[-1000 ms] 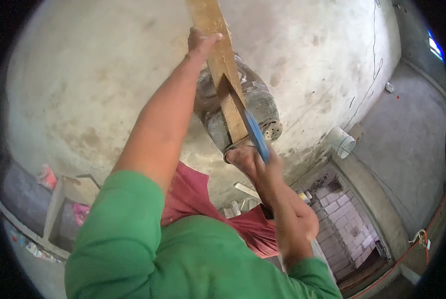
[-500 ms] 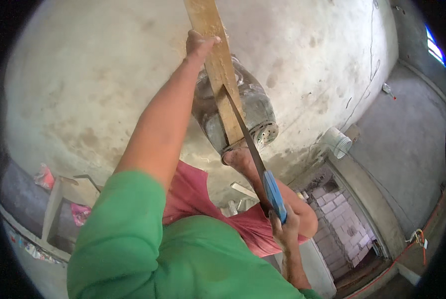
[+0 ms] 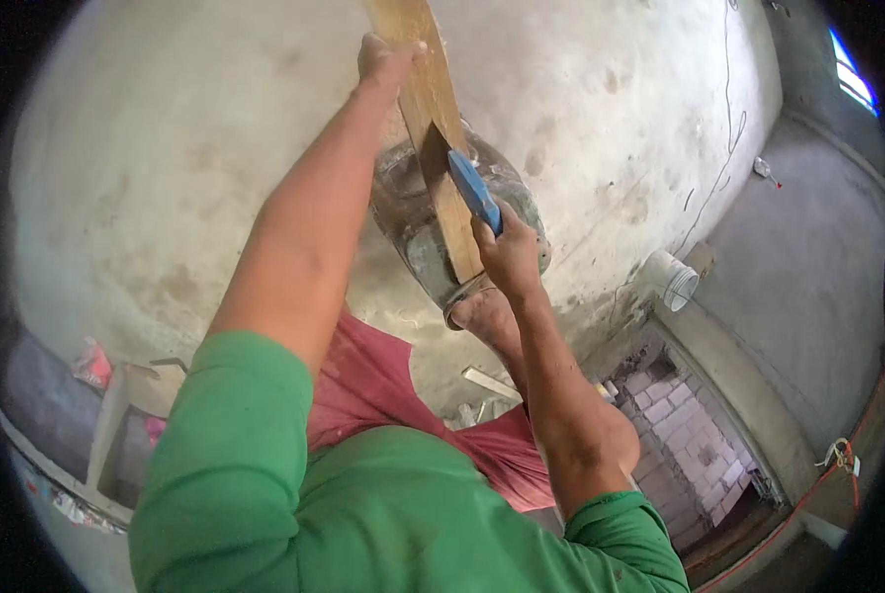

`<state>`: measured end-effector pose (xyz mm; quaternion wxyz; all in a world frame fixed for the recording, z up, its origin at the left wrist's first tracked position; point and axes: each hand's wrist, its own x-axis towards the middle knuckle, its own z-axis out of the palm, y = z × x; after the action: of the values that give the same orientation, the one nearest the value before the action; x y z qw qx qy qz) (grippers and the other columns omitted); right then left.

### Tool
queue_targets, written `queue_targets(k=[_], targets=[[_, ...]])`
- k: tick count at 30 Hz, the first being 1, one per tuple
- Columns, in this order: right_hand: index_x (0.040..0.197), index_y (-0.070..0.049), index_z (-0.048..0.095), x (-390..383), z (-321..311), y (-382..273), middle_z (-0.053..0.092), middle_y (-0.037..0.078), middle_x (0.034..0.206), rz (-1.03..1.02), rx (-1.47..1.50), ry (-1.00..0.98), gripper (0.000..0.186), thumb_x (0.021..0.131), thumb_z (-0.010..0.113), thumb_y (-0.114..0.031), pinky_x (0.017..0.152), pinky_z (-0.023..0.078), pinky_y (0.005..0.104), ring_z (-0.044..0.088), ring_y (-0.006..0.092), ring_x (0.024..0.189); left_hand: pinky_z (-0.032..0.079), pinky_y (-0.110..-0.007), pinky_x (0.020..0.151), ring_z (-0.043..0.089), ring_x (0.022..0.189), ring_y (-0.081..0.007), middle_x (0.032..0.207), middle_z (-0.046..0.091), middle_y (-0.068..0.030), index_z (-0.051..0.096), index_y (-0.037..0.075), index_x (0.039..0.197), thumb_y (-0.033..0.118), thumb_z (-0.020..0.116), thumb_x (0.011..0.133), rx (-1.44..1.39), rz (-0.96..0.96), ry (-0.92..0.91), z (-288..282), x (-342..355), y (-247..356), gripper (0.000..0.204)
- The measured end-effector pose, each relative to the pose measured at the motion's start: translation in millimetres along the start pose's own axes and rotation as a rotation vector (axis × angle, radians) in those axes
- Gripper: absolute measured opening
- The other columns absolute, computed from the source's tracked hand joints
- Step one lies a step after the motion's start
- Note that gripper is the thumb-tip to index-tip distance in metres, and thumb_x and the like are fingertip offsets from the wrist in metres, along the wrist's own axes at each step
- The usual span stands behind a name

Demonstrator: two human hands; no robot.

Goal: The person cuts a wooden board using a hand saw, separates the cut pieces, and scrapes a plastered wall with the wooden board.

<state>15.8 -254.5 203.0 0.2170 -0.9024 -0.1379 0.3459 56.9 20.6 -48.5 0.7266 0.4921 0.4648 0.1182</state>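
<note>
A long wooden board (image 3: pixel 449 212) lies over a worn dark grey container (image 3: pixel 408 212). Near the board's far end my left hand (image 3: pixel 388 61) is closed around its edge, thumb on top. My right hand (image 3: pixel 510 247) grips the blue handle of a handsaw (image 3: pixel 474 190). The saw's dark blade meets the board at its middle, partly hidden beneath or beyond the wood. My bare foot (image 3: pixel 484 311) rests at the board's near end, by the container's rim.
A pale, stained plaster wall (image 3: pixel 215 148) fills the background. At the right sit a white bucket (image 3: pixel 672 282) and grey blocks (image 3: pixel 670 415) in a recess. An orange cord (image 3: pixel 851 484) runs along the lower right. Scraps of wood (image 3: pixel 492 382) lie below the foot.
My right hand has pushed the saw forward and up, so its handle is now close to the board and more blade has passed it. My left hand stays on the board.
</note>
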Motion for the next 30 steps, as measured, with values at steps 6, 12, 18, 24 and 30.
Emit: queue_targets(k=[6,12,18,24,30], targets=[[0.129,-0.005,0.061,17.8,24.6,16.7,0.066,0.03,0.091,-0.006,-0.02,-0.026,0.042,0.091,0.063,-0.021,0.08,0.053,0.045,0.068,0.0454,0.09,0.057,-0.04,0.063,0.07,0.074,-0.0227,0.089,0.072,-0.0119,0.068,-0.003,0.099,0.018,0.087,0.072,0.123,-0.049,-0.042,-5.3,-13.4,-13.9,0.04],[0.129,0.001,0.059,-104.4,-69.1,-32.4,0.066,0.021,0.096,0.2,-0.07,-0.118,0.043,0.091,0.059,-0.019,0.084,0.05,0.0364,0.064,0.0234,0.091,0.057,-0.044,0.067,0.07,0.087,-0.0249,0.1,0.07,-0.0149,0.059,-0.002,0.107,0.025,0.089,0.071,0.268,-0.118,0.148,0.0,-41.0,19.1,0.054],[0.128,-0.001,0.06,-145.0,-118.3,-46.6,0.069,0.023,0.102,0.186,-0.044,-0.146,0.04,0.093,0.06,-0.021,0.085,0.052,0.039,0.069,0.028,0.097,0.057,-0.042,0.073,0.069,0.088,-0.0258,0.103,0.07,-0.0147,0.059,0.0,0.109,0.028,0.089,0.071,-0.165,-0.041,-0.109,-1.9,-41.3,14.6,0.055],[0.116,-0.001,0.063,43.4,43.8,21.3,0.065,0.03,0.091,-0.094,0.041,-0.035,0.036,0.091,0.059,-0.027,0.078,0.052,0.0469,0.065,0.0484,0.089,0.055,-0.038,0.071,0.068,0.083,-0.0226,0.091,0.071,-0.0121,0.065,-0.002,0.096,0.018,0.084,0.077,-0.012,-0.02,0.016,-5.0,-29.3,-10.6,0.033],[0.138,0.001,0.052,-142.9,-94.1,9.7,0.067,0.026,0.113,0.098,0.033,-0.215,0.047,0.094,0.059,-0.016,0.09,0.051,0.0363,0.068,0.0319,0.109,0.054,-0.039,0.07,0.068,0.077,-0.0214,0.088,0.071,-0.0112,0.068,-0.002,0.096,0.021,0.085,0.076,-0.089,-0.05,-0.044,-3.8,-27.2,-3.7,0.035]])
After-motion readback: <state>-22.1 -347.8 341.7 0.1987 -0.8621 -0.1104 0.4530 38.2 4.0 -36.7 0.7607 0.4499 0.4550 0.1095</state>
